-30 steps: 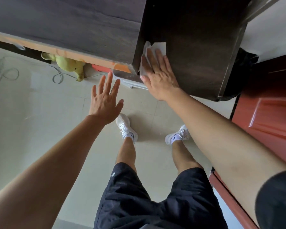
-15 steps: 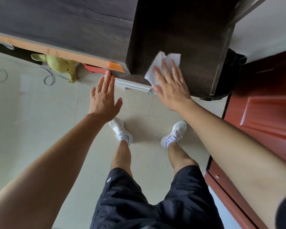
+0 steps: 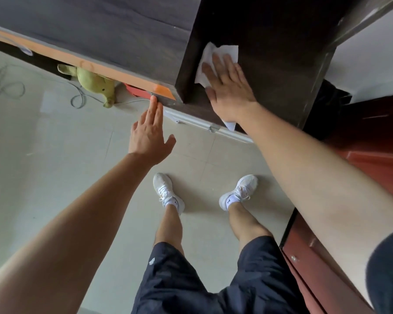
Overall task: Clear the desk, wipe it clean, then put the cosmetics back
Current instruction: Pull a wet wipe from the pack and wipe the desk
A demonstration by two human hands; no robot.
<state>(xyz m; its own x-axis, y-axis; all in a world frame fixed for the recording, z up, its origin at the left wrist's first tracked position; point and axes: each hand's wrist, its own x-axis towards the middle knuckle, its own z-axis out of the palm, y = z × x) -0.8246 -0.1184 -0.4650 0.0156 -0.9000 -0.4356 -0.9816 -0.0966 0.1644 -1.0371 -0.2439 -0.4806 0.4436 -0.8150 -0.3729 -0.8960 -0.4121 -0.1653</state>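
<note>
A dark wooden desk (image 3: 281, 64) fills the top of the head view; its right section is darker, its left section greyer with an orange front edge. My right hand (image 3: 228, 87) lies flat on the dark section, pressing a white paper wipe (image 3: 222, 52) against the surface. Part of the wipe sticks out past the fingertips and a corner shows under the wrist. My left hand (image 3: 151, 133) holds nothing, fingers straight, with the fingertips touching the desk's front edge near the orange corner. No cosmetics are in view.
Below the desk lie a green plush toy (image 3: 95, 83), a grey cable (image 3: 77, 100) and a red item (image 3: 137, 91). A white rail (image 3: 209, 125) runs under the desk front. A red-brown door (image 3: 377, 141) stands at right. My feet rest on pale floor tiles.
My right hand slid the wipe rightwards across the dark section, then farther from the front edge. My left hand moved forward until its fingertips touched the desk edge.
</note>
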